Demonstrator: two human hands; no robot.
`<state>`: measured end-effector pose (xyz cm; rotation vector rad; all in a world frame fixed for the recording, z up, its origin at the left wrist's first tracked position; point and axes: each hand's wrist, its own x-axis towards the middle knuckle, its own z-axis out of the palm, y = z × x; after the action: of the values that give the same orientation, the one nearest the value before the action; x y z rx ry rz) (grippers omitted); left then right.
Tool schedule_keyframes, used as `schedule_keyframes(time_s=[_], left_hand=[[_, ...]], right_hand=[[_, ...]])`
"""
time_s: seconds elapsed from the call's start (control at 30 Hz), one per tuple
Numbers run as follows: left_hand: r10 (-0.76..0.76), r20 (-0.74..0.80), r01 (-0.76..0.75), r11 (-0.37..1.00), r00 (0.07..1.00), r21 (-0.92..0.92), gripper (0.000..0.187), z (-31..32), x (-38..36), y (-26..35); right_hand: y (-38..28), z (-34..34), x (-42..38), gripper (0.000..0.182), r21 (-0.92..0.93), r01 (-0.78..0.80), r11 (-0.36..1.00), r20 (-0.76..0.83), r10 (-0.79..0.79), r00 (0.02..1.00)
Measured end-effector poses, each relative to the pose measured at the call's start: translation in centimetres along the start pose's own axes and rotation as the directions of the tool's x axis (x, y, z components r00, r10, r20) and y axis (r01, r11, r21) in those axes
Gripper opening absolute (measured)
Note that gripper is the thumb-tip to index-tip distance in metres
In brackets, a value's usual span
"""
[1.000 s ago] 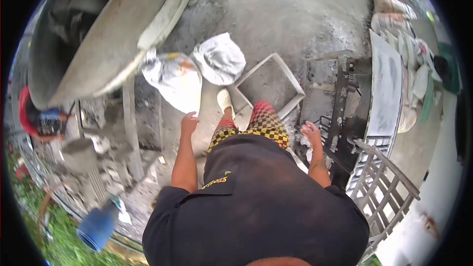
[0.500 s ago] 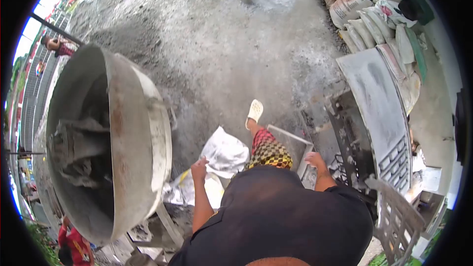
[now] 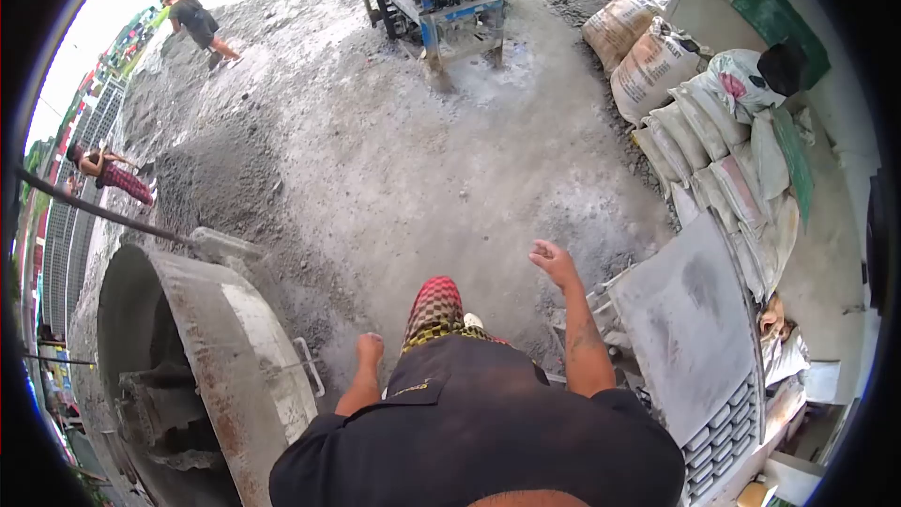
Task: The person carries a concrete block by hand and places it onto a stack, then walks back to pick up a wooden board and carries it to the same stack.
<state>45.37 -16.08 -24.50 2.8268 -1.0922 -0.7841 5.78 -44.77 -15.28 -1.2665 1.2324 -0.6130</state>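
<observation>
Gritty yard ground point(image 3: 460, 188). Right hand point(image 3: 552, 263) empty, fingers loosely curled; left hand point(image 3: 370, 349), can't tell finger state. Cement mixer drum point(image 3: 249, 329) near left, flat grey panel point(image 3: 690, 314) near right. Loose footing could cause a slip; swinging wide could knock knuckles on panel edge.

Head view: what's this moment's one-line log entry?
left hand: nothing visibly held, near drum | right hand: nothing visibly held, near grey panel | sacks: beyond panel
</observation>
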Motion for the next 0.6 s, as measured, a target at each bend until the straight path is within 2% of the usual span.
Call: schedule_keyframes(time_s=[0.03,0.07,0.1,0.17,0.27,0.33,0.4,0.43,0.47,0.5,0.53,0.6], left_hand=[[0.044,0.072,-0.046,0.998,0.996,0.039,0.022,0.7,1.9,1.0],[0.084,0.145,-0.096,0.993,0.986,0.075,0.021,1.1,3.9,2.4],[0.094,0.144,-0.106,0.991,0.985,0.078,0.021,0.0,5.1,5.2],[0.135,0.321,-0.155,0.987,0.937,0.039,0.026,-2.3,8.0,11.5],[0.234,0.365,-0.240,0.970,0.901,-0.030,0.032,-1.4,16.2,19.6],[0.253,0.385,-0.265,0.964,0.888,-0.023,0.032,-1.5,22.2,27.4],[0.249,0.430,-0.275,0.961,0.868,0.000,0.032,-0.1,27.5,31.8],[0.266,0.445,-0.269,0.961,0.855,-0.056,0.032,1.7,33.0,34.5],[0.304,0.443,-0.273,0.953,0.843,-0.134,0.032,2.2,37.9,39.3],[0.510,0.431,-0.619,0.769,0.745,0.159,0.031,0.7,39.3,44.9],[0.643,0.492,-0.806,0.408,0.587,0.429,0.031,-1.5,40.2,49.8],[0.737,0.443,-0.860,0.423,0.510,0.285,0.032,-4.1,42.6,58.4]], right_hand=[[-1.3,-0.5,1.2,0.046,0.003,0.002,1.000,-0.010,-0.002,1.000],[-3.0,-0.9,2.1,0.046,0.133,0.011,0.991,-0.039,-0.006,0.999],[-4.1,-1.5,3.3,0.045,0.261,0.026,0.965,-0.068,-0.008,0.998],[-5.1,-2.9,6.3,0.046,0.333,0.028,0.943,-0.112,0.010,0.994],[-5.5,-6.9,12.1,0.047,0.434,0.057,0.899,-0.192,0.030,0.981],[-5.3,-11.0,17.3,0.047,0.467,0.095,0.879,-0.242,0.024,0.970],[-3.1,-16.0,21.4,0.050,0.309,0.110,0.945,-0.388,0.019,0.922],[-1.2,-18.3,22.7,0.051,0.109,-0.010,0.994,-0.446,0.058,0.893],[0.5,-21.1,24.4,0.053,-0.101,-0.127,0.987,-0.516,0.057,0.855],[1.6,-23.8,25.3,0.053,-0.188,-0.238,0.953,-0.503,0.114,0.856],[2.9,-25.4,24.9,0.054,-0.261,-0.356,0.897,-0.487,0.197,0.851],[2.9,-28.2,24.0,0.053,-0.150,-0.432,0.889,-0.465,0.323,0.825]])
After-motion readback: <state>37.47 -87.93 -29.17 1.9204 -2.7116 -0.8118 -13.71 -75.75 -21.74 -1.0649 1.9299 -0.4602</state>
